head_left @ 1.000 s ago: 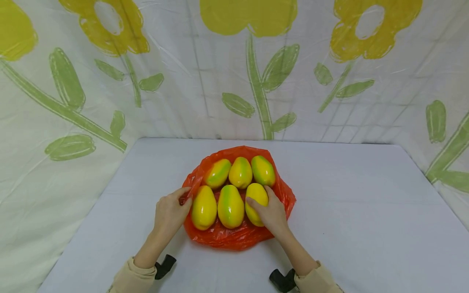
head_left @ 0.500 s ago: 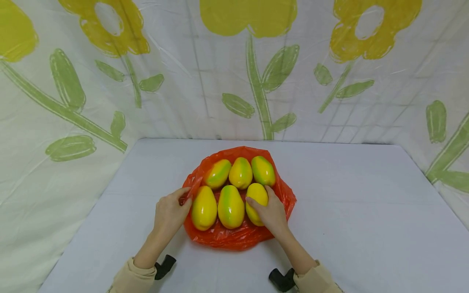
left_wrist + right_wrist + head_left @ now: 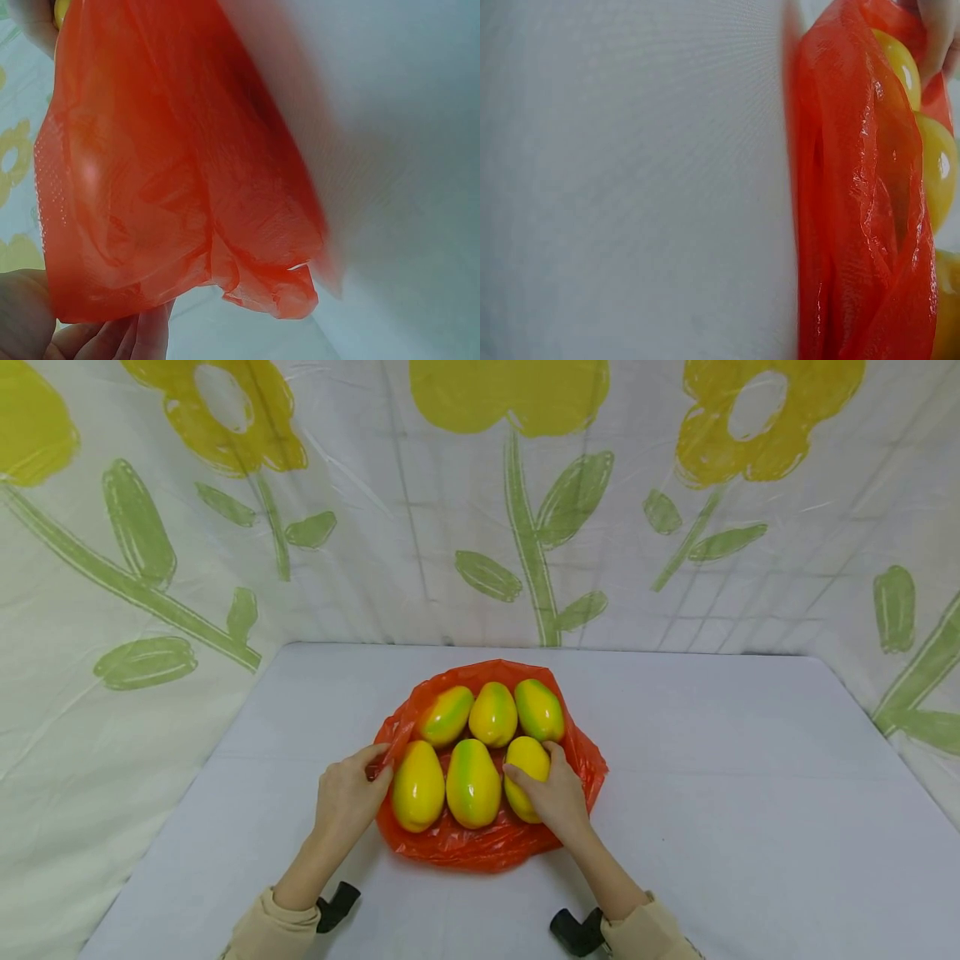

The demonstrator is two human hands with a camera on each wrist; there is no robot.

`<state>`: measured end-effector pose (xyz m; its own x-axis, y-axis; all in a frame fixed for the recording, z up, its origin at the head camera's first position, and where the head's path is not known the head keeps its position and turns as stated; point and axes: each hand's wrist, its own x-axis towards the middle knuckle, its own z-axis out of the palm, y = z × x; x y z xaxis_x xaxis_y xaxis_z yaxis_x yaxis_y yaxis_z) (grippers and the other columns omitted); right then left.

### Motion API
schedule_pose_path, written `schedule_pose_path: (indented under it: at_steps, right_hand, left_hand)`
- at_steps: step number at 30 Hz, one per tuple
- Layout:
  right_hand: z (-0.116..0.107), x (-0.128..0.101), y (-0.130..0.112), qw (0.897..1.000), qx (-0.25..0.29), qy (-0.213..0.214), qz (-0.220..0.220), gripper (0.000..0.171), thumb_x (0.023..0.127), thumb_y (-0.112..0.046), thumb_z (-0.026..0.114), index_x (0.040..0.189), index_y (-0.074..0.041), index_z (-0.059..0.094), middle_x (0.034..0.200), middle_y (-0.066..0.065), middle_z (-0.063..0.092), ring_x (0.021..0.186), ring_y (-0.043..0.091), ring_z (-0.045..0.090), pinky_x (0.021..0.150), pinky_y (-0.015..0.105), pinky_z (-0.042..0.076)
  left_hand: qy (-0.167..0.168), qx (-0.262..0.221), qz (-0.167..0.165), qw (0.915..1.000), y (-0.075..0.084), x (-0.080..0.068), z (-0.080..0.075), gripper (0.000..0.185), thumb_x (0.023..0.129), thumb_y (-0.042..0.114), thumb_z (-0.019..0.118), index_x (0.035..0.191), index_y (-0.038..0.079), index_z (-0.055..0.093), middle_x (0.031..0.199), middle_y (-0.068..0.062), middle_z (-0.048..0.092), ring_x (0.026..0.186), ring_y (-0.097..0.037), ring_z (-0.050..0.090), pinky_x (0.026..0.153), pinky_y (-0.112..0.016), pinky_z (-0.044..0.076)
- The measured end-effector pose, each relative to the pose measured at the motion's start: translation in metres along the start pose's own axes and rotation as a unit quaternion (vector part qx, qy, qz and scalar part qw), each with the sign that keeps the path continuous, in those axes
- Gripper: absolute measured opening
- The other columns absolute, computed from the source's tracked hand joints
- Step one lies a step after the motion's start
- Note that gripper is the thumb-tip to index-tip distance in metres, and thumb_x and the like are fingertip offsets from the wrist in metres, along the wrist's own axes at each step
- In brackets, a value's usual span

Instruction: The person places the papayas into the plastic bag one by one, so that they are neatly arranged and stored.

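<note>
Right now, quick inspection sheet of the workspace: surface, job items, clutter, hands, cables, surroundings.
Surface: white table, bare around the bag.
Job's things: orange plastic bag spread flat; six yellow-green mangoes on it in two rows of three.
Clutter: nothing seen.
Hands: left hand pinches the bag's left edge; right hand grips the front-right mango.
Cables: nothing seen.
Surroundings: white backdrop printed with yellow flowers and green leaves.

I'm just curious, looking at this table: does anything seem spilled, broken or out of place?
Nothing stands out. Six yellow-green fruits lie in two tidy rows on a crumpled orange bag; the left hand pinches its edge and the right hand grips one fruit.
</note>
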<state>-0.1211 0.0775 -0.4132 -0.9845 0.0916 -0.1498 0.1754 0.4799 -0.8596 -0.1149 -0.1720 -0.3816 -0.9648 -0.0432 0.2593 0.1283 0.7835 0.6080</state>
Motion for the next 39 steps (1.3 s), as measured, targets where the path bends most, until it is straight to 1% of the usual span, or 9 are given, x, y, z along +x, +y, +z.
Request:
schedule_pose_path:
  at_steps: [6,17,24,28,31,33,34,36,39]
  right_hand:
    - [0.001,0.001,0.001,1.0,-0.004,0.002,-0.003,0.076,0.087,-0.036,0.067,0.142,0.002,0.033,0.126,0.022,0.052,0.108,0.035,0.052,0.086,0.05,0.051]
    - [0.0,0.002,0.0,1.0,-0.01,-0.001,-0.005,0.076,0.088,-0.036,0.067,0.142,0.003,0.032,0.126,0.022,0.051,0.107,0.035,0.052,0.087,0.05,0.05]
    - [-0.005,-0.001,-0.002,1.0,-0.007,-0.004,-0.01,0.076,0.089,-0.037,0.066,0.144,0.002,0.032,0.135,0.022,0.047,0.116,0.037,0.049,0.092,0.053,0.048]
    - [-0.013,-0.005,-0.005,1.0,0.006,-0.009,-0.019,0.078,0.089,-0.04,0.065,0.146,0.002,0.032,0.142,0.021,0.044,0.123,0.036,0.046,0.097,0.054,0.044]
    - [-0.023,-0.008,-0.008,0.999,0.027,-0.02,-0.026,0.08,0.09,-0.042,0.065,0.148,0.001,0.031,0.147,0.02,0.04,0.131,0.036,0.04,0.102,0.054,0.039]
    - [-0.031,-0.011,-0.011,0.998,0.04,-0.026,-0.031,0.08,0.09,-0.043,0.064,0.149,-0.001,0.03,0.15,0.019,0.037,0.135,0.036,0.036,0.104,0.054,0.036]
    - [-0.035,-0.012,-0.013,0.998,0.046,-0.028,-0.034,0.079,0.091,-0.043,0.064,0.149,-0.002,0.03,0.151,0.019,0.036,0.137,0.035,0.034,0.106,0.054,0.034]
    - [-0.044,-0.014,-0.016,0.997,0.053,-0.033,-0.04,0.079,0.091,-0.043,0.063,0.151,-0.004,0.028,0.153,0.018,0.034,0.139,0.036,0.032,0.106,0.055,0.033]
    - [-0.057,-0.015,-0.018,0.997,0.048,-0.034,-0.052,0.077,0.092,-0.043,0.061,0.152,-0.008,0.027,0.154,0.017,0.031,0.139,0.038,0.03,0.106,0.059,0.031]
  left_hand:
    - [0.001,0.001,0.001,1.0,0.001,0.0,0.0,0.024,0.085,-0.001,0.066,0.108,-0.007,0.07,0.086,-0.021,0.07,0.056,-0.022,0.059,0.051,-0.025,0.049]
    - [0.002,0.002,0.01,0.9999,0.001,0.001,0.001,0.024,0.085,-0.001,0.066,0.108,-0.008,0.07,0.082,-0.02,0.07,0.05,-0.017,0.051,0.046,-0.022,0.043]
    - [0.007,0.003,0.016,0.9998,0.0,0.002,0.001,0.027,0.085,0.002,0.068,0.11,-0.007,0.069,0.083,-0.02,0.07,0.048,-0.016,0.049,0.045,-0.022,0.04]
    - [0.004,0.009,0.015,0.9998,0.001,0.001,0.001,0.033,0.085,0.01,0.071,0.114,-0.004,0.068,0.08,-0.018,0.069,0.048,-0.017,0.045,0.045,-0.024,0.036]
    - [0.001,0.011,0.005,0.9999,0.003,0.001,0.0,0.04,0.085,0.017,0.072,0.121,-0.001,0.065,0.089,-0.019,0.07,0.058,-0.024,0.054,0.051,-0.029,0.043]
    - [0.001,0.011,0.003,0.9999,0.003,0.002,0.0,0.047,0.085,0.021,0.072,0.126,0.0,0.061,0.1,-0.02,0.07,0.071,-0.031,0.062,0.059,-0.035,0.05]
    - [0.003,0.01,0.005,0.9999,0.004,0.003,-0.001,0.05,0.086,0.023,0.073,0.128,0.0,0.06,0.11,-0.021,0.068,0.081,-0.034,0.064,0.066,-0.039,0.053]
    - [0.006,0.009,0.009,0.9999,0.005,0.003,-0.001,0.055,0.086,0.026,0.073,0.131,0.0,0.057,0.12,-0.021,0.064,0.099,-0.038,0.063,0.079,-0.047,0.053]
    - [0.011,0.013,0.017,0.9997,0.006,0.004,-0.003,0.058,0.087,0.03,0.072,0.133,0.0,0.055,0.128,-0.021,0.06,0.111,-0.04,0.059,0.087,-0.053,0.05]
